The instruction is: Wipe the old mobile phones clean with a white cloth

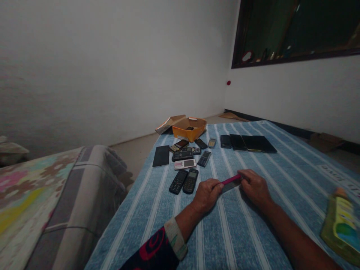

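A thin magenta object (pixel 231 179), seen almost edge-on, spans the gap between my two hands just above the striped cloth; its face is turned from view, so I cannot tell its exact kind. My left hand (pixel 207 194) pinches its left end, fingers curled. At the other end, my right hand (pixel 255 187) grips it with thumb and fingers. Left of my left hand, two black keypad phones (pixel 178 182) lie side by side on the cloth. Beyond them are a white keypad phone (pixel 185 164), a dark grey phone (pixel 204 158) and several others in a loose group.
An open orange box (pixel 189 131) stands at the far end of the blue striped cloth (pixel 157 210). Several black smartphones (pixel 238 142) lie in a row at the back right. A flat black tablet-like item (pixel 161 156) lies left. A yellow-green bottle (pixel 341 225) is near right.
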{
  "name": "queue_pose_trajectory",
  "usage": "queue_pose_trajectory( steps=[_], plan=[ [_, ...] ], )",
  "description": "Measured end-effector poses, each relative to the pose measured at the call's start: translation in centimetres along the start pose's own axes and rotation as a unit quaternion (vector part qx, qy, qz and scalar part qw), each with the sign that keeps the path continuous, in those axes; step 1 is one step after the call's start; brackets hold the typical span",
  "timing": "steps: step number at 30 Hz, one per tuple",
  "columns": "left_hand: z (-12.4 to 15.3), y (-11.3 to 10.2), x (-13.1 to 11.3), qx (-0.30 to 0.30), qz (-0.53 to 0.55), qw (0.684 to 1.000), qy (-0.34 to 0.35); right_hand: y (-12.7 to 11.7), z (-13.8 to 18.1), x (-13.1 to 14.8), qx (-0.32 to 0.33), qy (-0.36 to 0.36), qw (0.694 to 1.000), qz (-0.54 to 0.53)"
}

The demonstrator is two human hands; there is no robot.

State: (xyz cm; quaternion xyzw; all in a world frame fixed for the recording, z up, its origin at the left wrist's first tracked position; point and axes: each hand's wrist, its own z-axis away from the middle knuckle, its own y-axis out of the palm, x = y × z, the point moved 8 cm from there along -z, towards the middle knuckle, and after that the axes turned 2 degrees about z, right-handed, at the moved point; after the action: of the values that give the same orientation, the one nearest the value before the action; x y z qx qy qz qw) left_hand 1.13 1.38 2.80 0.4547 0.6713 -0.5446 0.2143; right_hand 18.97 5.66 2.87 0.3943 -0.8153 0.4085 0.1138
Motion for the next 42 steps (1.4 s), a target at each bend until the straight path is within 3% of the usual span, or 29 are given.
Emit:
queue_pose_trajectory(
  steps=[42],
  plan=[
    [0.03, -0.07, 0.39, -0.006, 0.009, 1.000, 0.000, 0.68, 0.17, -0.31, 0.017, -0.010, 1.000, 0.014]
  ],
)
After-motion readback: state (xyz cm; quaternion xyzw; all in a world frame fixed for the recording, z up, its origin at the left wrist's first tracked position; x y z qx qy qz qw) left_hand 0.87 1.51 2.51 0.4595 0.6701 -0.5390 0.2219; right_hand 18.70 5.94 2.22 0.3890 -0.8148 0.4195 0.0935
